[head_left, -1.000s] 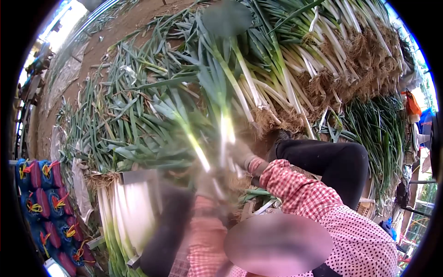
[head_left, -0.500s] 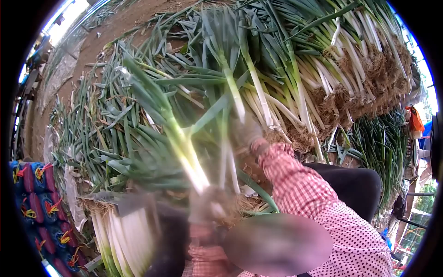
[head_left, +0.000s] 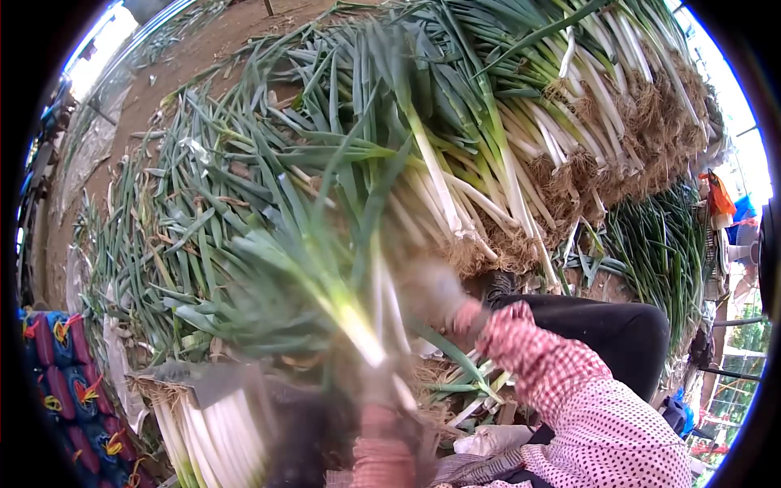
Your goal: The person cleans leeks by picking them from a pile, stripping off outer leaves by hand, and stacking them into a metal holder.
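Back toward 6 o'clock from the pile's root ends comes the right hand point(head_left: 439, 293), while the leek point(head_left: 350, 321) in the left hand point(head_left: 379, 381) has swung its leaves lower, toward 10 o'clock. That leek lies just below centre, its smooth white shank glossy, its flat leaves fanned; the left hand closes round its base. Piled leeks point(head_left: 521, 159) at 1 o'clock end in matted, wiry brown roots; at 7 to 8 o'clock straight white stems point(head_left: 224, 443) lie packed under a flat grey plate point(head_left: 218, 384). Blur swallows the right hand's fingers, so how open it is, and whether it grips anything, I cannot tell. Bare brown soil point(head_left: 175, 61) opens at 10 to 11 o'clock; near the hands, room narrows between pile, stems and a dark-clad knee point(head_left: 626, 335) at 4 o'clock.
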`<act>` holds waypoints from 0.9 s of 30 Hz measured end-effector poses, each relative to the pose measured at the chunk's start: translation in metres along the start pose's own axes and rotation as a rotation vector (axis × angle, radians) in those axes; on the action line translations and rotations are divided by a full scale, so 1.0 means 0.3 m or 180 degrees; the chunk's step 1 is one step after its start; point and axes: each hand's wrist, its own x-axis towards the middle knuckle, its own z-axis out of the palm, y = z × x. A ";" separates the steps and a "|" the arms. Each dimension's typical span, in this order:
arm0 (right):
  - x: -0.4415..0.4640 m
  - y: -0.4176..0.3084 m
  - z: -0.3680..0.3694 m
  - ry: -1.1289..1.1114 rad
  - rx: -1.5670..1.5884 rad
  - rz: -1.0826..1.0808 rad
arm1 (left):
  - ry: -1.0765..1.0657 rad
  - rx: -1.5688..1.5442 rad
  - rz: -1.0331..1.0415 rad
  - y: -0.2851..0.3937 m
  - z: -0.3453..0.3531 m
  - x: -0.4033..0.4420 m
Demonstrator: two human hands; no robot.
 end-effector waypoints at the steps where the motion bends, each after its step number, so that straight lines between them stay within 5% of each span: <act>1: 0.062 0.038 -0.064 0.0541 -0.0267 0.0715 | -0.0172 -0.0166 -0.0041 0.153 0.049 -0.069; 3: 0.187 0.136 -0.126 0.1103 -0.0586 0.1684 | -0.0584 -0.0448 -0.0138 0.396 0.087 -0.171; 7: 0.346 0.260 -0.218 0.0133 -0.0694 0.1937 | -0.1053 -0.2099 -0.0392 0.696 0.123 -0.326; 8: 0.367 0.261 -0.242 0.0083 -0.0276 0.2129 | -0.1401 -0.2166 -0.0437 0.687 0.100 -0.309; 10: 0.292 0.199 -0.245 0.0837 -0.0223 0.1207 | -0.1976 -0.1978 -0.0635 0.622 0.022 -0.222; 11: 0.231 0.081 -0.264 0.0914 0.0289 0.1124 | -0.1419 -0.1611 -0.0551 0.596 0.027 -0.207; 14: -0.029 -0.151 -0.168 -0.0815 0.2813 -0.0010 | -0.0061 -0.1094 -0.0183 0.268 0.039 -0.063; 16: -0.250 -0.248 -0.067 -0.1872 0.2955 -0.0199 | -0.1020 -0.1511 -0.0801 0.107 -0.002 -0.069; 17: -0.358 -0.269 0.011 -0.1852 0.1440 0.0086 | -0.0898 -0.1158 -0.1085 -0.053 -0.017 0.013; 19: -0.513 -0.284 0.035 -0.1464 0.2892 0.0410 | -0.0731 -0.1216 -0.1147 -0.070 0.017 -0.088; 21: -0.541 -0.235 0.005 -0.2318 0.3290 0.0687 | -0.0692 -0.1524 -0.1114 -0.051 0.046 -0.154; 23: -0.579 -0.260 -0.161 -0.2949 0.3110 0.0975 | -0.0675 -0.1915 -0.1036 -0.040 0.070 -0.201; 25: -0.668 -0.284 -0.307 -0.2700 0.3525 0.0350 | -0.0720 -0.2405 -0.0915 -0.022 0.105 -0.218; 27: -0.761 -0.339 -0.532 -0.3000 0.3176 0.0609 | -0.0823 -0.2986 -0.0718 0.007 0.150 -0.226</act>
